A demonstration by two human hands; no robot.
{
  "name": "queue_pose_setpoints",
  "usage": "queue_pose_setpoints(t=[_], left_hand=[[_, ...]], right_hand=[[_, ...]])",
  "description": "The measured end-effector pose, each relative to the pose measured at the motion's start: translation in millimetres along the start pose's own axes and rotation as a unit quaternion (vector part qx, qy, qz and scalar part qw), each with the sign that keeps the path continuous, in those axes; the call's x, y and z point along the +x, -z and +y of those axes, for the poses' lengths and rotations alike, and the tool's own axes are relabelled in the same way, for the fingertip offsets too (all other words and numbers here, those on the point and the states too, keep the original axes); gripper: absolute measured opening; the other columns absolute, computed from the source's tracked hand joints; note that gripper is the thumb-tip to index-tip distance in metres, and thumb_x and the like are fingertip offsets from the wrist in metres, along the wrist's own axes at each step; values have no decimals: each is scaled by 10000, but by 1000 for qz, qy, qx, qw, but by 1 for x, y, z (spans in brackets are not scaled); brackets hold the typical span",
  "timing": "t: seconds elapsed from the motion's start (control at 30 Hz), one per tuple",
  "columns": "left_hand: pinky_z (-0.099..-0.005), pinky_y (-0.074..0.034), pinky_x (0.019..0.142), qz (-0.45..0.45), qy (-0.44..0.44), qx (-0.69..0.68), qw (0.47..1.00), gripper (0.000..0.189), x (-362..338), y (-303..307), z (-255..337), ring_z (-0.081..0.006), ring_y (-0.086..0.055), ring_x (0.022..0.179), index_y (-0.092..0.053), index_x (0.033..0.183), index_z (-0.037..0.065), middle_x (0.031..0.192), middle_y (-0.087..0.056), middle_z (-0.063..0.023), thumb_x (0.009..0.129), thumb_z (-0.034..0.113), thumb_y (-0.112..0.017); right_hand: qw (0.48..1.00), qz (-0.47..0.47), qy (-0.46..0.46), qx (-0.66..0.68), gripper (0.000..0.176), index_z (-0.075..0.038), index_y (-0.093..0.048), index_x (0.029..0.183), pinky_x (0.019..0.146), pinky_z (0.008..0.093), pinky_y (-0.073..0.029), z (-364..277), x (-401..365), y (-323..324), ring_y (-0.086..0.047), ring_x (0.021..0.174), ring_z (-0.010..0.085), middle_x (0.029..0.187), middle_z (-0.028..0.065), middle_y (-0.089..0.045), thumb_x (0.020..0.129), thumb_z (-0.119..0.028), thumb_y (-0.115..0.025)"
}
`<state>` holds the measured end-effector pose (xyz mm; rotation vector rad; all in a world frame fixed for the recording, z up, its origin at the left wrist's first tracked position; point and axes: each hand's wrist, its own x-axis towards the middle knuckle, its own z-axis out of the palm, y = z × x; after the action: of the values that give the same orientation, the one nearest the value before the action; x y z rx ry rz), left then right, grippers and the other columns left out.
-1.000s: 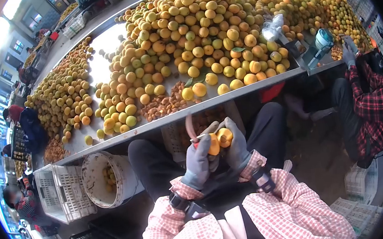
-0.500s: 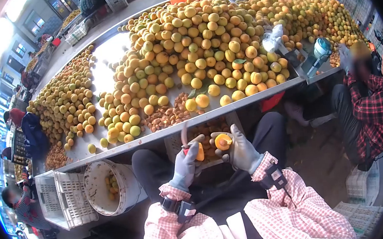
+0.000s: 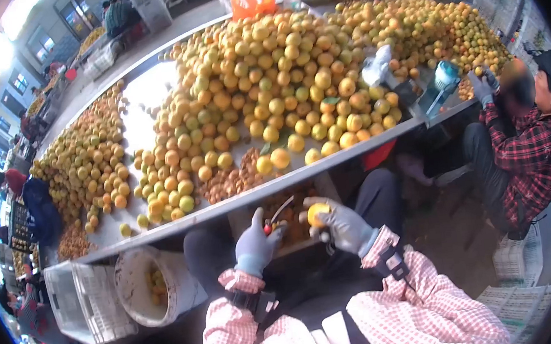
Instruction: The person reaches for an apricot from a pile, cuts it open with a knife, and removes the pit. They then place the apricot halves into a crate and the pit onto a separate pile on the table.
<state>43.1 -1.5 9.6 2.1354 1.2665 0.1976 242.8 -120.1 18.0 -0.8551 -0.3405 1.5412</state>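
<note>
My left hand [image 3: 254, 245], in a grey glove, is closed on a small knife with a red handle [image 3: 268, 229]. Its thin curved blade points up and to the right. My right hand [image 3: 349, 230], gloved too, grips a yellow-orange apricot [image 3: 319, 213] between thumb and fingers, a short way right of the blade and apart from it. Below both hands, partly hidden, a crate [image 3: 241, 223] holds apricot pieces. Just past the metal table edge [image 3: 251, 196] lies a heap of brown pits [image 3: 231, 181], with whole apricots [image 3: 259, 74] piled behind.
A white bucket [image 3: 183, 283] with some fruit stands at left, beside white crates [image 3: 82, 300]. An orange container [image 3: 252, 0] sits at the table's far side. A co-worker in a checked shirt [image 3: 529, 154] sits at right, near a teal-topped device [image 3: 445, 76].
The cut apricot piece at my left hand is gone from it. The knife has tipped rightward from upright. My right hand has turned the apricot, so its pit side no longer faces me.
</note>
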Motion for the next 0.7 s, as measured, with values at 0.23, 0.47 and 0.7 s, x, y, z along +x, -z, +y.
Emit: queue_pose_setpoints(t=[0.23, 0.47, 0.7], left_hand=[[-476, -513, 723, -23, -2, -2, 1000, 772, 21, -18, -39, -409, -652, 880, -421, 1356, 45, 968, -677, -227, 820, 554, -646], [-452, -521, 720, -48, 24, 129, 990, 906, 9, 15, 15, -377, -667, 843, -310, 1441, 60, 943, -690, -197, 795, 592, -656], [-420, -508, 831, 15, -44, -123, 991, 739, 12, 1, -22, -379, -643, 992, -449, 1353, 28, 1083, -655, -232, 827, 490, -687]], right_hand=[[991, 23, -41, -122, 277, -21, -581, 1182, 678, 271, -503, 38, 2, 19, -621, 851, 135, 991, 78, -658, 954, -163, -512], [952, -8, -38, -305, 344, -72, -532, 1269, 702, 213, -426, 46, 11, -24, -509, 778, 66, 910, -8, -578, 936, -132, -592], [970, -53, -29, -236, 392, -77, -506, 1293, 827, 255, -474, 72, 48, 5, -567, 914, 127, 1067, 31, -552, 908, -56, -578]])
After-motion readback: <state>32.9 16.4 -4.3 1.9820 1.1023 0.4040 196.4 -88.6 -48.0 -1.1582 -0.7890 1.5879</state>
